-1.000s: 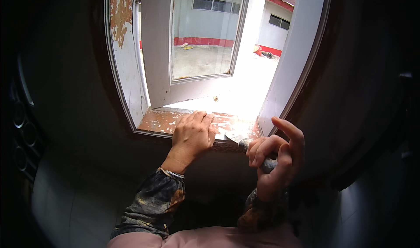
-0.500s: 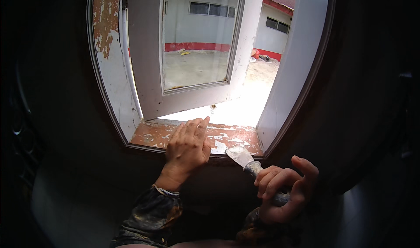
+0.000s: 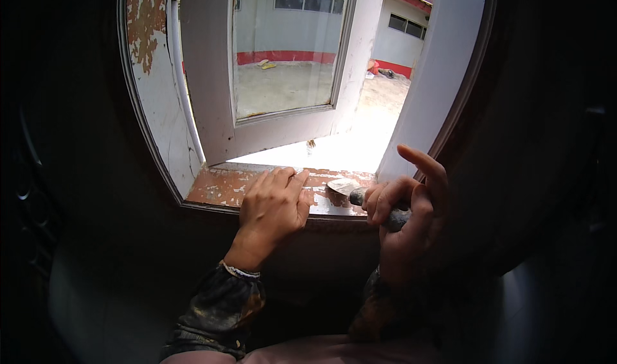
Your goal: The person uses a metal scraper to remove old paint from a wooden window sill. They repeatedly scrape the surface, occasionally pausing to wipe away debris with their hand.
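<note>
A window sill [image 3: 215, 189] with worn white paint over reddish brown runs along the bottom of the frame. My left hand [image 3: 275, 203] lies flat on it, fingers stretched toward the far edge. In my right hand [image 3: 411, 206] is a paint scraper [image 3: 344, 186], its dark, stained handle wrapped by the fingers while the index finger sticks up. The scraper's pale blade rests on or just over the sill, right of my left hand, its tip pointing left. Part of the handle is hidden behind the fingers.
A white window sash [image 3: 215, 120] with a glass pane swings outward above the sill. Paint peels from the left jamb [image 3: 146, 36]; the right jamb [image 3: 440, 75] is white. Outside stands a white building [image 3: 385, 36] with a red band. The room around the window is dark.
My right hand has moved up and away from me, carrying the scraper blade from the sill's near edge onto its surface. My left hand stays on the sill; the view has shifted slightly.
</note>
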Motion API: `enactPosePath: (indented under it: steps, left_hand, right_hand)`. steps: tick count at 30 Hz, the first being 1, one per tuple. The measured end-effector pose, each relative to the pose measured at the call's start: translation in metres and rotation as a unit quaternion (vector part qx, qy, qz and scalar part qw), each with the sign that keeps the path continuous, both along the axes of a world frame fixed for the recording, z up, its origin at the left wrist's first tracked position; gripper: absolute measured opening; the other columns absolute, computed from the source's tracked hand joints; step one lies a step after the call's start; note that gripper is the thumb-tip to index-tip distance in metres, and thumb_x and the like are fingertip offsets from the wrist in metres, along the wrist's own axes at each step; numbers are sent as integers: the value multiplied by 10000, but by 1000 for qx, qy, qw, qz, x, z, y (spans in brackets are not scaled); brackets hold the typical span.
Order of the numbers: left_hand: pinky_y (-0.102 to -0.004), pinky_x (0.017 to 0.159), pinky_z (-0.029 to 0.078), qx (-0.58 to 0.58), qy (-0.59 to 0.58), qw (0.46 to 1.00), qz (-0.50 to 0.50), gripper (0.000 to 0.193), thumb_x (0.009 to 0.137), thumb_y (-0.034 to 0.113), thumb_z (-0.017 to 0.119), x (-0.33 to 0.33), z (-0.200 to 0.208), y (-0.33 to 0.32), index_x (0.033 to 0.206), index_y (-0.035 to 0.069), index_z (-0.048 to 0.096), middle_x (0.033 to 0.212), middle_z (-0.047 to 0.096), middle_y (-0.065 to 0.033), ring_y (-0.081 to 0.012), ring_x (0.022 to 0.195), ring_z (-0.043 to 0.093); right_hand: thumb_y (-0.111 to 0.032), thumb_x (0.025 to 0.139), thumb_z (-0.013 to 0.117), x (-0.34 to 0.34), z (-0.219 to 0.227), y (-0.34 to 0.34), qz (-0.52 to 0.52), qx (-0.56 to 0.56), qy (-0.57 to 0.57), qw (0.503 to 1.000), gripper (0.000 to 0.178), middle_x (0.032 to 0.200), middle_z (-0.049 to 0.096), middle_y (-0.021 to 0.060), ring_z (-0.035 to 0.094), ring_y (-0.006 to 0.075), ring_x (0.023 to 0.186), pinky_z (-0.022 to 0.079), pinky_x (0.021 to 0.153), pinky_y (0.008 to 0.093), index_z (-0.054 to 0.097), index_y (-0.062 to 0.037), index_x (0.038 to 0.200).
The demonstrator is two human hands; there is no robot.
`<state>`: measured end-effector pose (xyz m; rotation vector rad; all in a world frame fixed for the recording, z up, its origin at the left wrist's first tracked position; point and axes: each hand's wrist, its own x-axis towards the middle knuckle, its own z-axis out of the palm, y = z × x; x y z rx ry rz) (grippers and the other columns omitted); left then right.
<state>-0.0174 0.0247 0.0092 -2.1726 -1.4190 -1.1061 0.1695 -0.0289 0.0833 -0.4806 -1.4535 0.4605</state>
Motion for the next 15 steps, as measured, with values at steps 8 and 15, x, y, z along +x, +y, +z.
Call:
enactPosePath:
  steps: [8, 15]
  left_hand:
    - [-408, 931, 521, 29, -3, 1000, 2, 350, 868, 219, 541, 1, 0, 0, 1114, 50, 724, 1043, 679, -131, -280, 1011, 663]
    - [-410, 936, 523, 21, -7, 1000, 0, 355, 868, 220, 539, 1, 0, 0, 1119, 49, 722, 1043, 682, -131, -281, 1022, 666]
  right_hand:
    - [-87, 965, 284, 4, 11, 7, 54, 8, 30, 998, 450, 526, 512, 27, 492, 91, 465, 462, 530, 267, 546, 29, 1312]
    - [-83, 962, 287, -2, 9, 3, 83, 56, 33, 994, 449, 523, 514, 32, 490, 93, 457, 466, 523, 265, 552, 23, 1308]
